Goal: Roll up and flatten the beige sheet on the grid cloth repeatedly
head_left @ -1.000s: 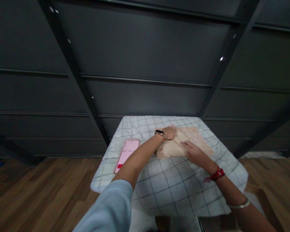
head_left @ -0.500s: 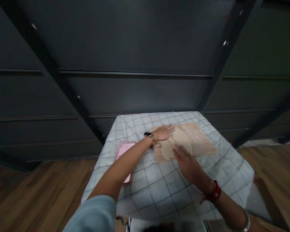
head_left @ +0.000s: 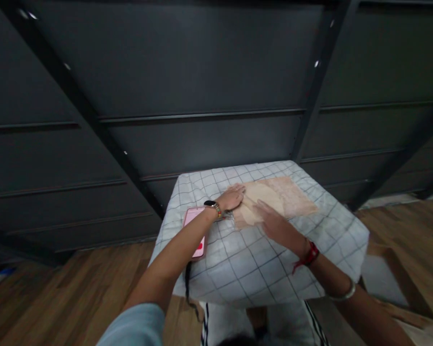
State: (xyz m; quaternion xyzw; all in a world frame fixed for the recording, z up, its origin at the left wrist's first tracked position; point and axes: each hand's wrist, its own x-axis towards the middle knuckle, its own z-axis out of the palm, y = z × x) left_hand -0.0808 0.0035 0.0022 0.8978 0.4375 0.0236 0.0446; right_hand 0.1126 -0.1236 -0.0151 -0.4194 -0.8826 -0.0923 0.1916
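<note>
A beige cloth (head_left: 288, 197) lies spread on a table covered with a white checked cloth (head_left: 260, 264). My left hand (head_left: 231, 197), with a dark watch on its wrist, rests flat on the beige cloth's left edge, fingers together and stretched out. Just to the right, my right hand (head_left: 274, 225) lies palm down on the near left part of the same cloth, fingers spread; a red band and a metal bangle are on that arm. Neither hand grips anything.
A pink phone (head_left: 197, 231) lies on the table's left side, partly under my left forearm. Dark panelled wall (head_left: 209, 86) with slanted metal struts stands right behind the table. Wooden floor (head_left: 57, 288) surrounds it; a cardboard box (head_left: 389, 283) sits low right.
The view has shifted. My right hand slid leftward and nearer over the cloth, from holding a raised fold to lying flat. The fold seen one second ago now lies flattened.
</note>
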